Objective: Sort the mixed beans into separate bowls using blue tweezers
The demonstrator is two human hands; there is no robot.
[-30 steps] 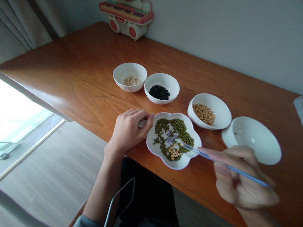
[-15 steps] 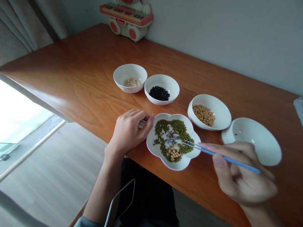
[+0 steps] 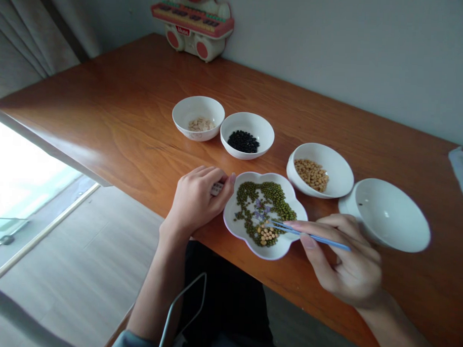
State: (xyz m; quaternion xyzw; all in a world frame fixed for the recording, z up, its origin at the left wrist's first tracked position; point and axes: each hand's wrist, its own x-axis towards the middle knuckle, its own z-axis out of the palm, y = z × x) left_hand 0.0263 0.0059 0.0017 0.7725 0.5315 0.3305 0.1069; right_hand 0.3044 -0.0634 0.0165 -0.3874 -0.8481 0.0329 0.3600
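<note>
My right hand [image 3: 344, 263] pinches a pair of blue tweezers [image 3: 324, 240], whose tips are over a flower-shaped white dish [image 3: 268, 253], close to a cluster of pale yellow beans [image 3: 268, 236]. I cannot tell whether the tips touch a bean. Green mung beans [image 3: 278, 195] spread around the dish, leaving a purple printed pattern visible in its middle. My left hand [image 3: 196, 197] rests curled on the table at the dish's left rim. Between its thumb and fingers shows a small white piece [image 3: 216, 188] with dark print, mostly hidden.
Behind the dish stand white bowls: one with pale flat seeds [image 3: 201, 124], one with black beans [image 3: 243, 141], one with yellow soybeans [image 3: 311, 175]. A fourth bowl [image 3: 400, 215] at right shows a dark speck. A toy keyboard figure [image 3: 193, 25] stands by the wall.
My right hand has moved left and slightly down with the tweezers, bringing their tips to the pale yellow beans. My left hand stays in place.
</note>
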